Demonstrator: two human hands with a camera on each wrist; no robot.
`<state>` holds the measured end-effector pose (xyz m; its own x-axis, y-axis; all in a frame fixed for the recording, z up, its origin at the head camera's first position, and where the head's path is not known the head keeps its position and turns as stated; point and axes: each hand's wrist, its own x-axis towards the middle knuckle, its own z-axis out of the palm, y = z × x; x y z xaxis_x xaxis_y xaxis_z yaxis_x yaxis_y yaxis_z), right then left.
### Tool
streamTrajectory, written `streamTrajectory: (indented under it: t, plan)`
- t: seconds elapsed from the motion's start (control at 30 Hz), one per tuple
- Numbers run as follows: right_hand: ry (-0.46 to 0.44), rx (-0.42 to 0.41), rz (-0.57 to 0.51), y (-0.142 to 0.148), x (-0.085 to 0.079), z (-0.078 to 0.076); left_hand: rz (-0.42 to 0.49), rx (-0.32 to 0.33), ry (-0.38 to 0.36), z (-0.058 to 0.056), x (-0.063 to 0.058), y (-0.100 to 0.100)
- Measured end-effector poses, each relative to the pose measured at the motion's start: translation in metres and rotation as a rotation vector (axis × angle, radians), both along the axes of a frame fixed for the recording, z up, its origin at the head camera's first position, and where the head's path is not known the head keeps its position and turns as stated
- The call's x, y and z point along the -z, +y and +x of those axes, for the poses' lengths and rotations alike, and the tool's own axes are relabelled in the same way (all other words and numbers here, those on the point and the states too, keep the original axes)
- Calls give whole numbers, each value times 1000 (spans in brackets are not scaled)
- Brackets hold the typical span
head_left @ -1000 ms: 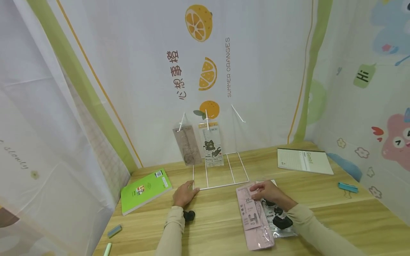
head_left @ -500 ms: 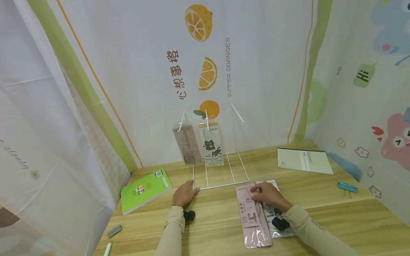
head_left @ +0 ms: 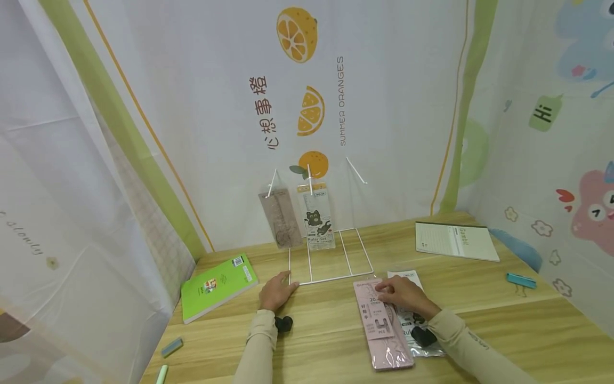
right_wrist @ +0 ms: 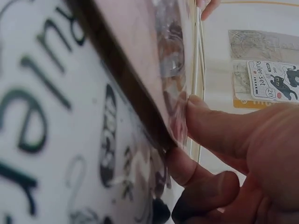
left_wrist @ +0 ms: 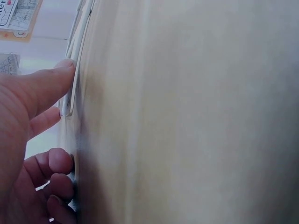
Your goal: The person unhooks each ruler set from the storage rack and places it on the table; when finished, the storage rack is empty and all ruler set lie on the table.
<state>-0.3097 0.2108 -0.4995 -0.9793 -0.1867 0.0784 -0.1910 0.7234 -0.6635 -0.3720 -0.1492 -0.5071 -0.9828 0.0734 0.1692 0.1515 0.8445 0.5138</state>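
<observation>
Pink packet (head_left: pixel 382 330) (one): the right hand (head_left: pixel 405 295) is pinching it over one ruler packet (head_left: pixel 406 320); the left hand (head_left: pixel 275 292) is gripping one wire rack (head_left: pixel 336 278), where two hanging packets (head_left: pixel 282 218) are dangling.

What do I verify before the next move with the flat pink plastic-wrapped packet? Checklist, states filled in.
1. Grip: ok; the right hand pinches the flat pink plastic-wrapped packet.
2. Steadying: ok; the left hand holds a near corner of the white wire rack.
3. Free hook: ok; nothing hangs on the rightmost white wire hook.
4. Hung items: ok; the flat grey-pink packet and hanging white cat-print packet, both plastic-wrapped, hang from the rack.
5. Separation: cannot tell; the pink packet overlaps the loose white cat-print plastic packet in the head view, contact unclear.
6. Hang hole: cannot tell; too small to make out.
</observation>
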Motion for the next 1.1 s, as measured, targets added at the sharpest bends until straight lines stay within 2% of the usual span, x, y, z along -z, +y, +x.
streamTrajectory:
  t: [0.2,0.43,0.67,0.8,0.97,1.1]
  plan:
    - [-6,-20,-26,3,-4,0,14,-4,-3,1,2,-1]
    - [22,20,-58,3,-11,-7,23,-12,-9,2,2,-2]
    - [111,126,-92,5,-12,-34,27,-9,-9,2,4,-3]
    - [101,191,-160,2,-17,-54,10,5,4,-1,2,-4]
    - [88,194,-282,-7,-30,-74,6,9,9,-2,-2,-2]
    - [127,187,-328,-17,-42,-87,-1,9,-8,-2,1,-1]
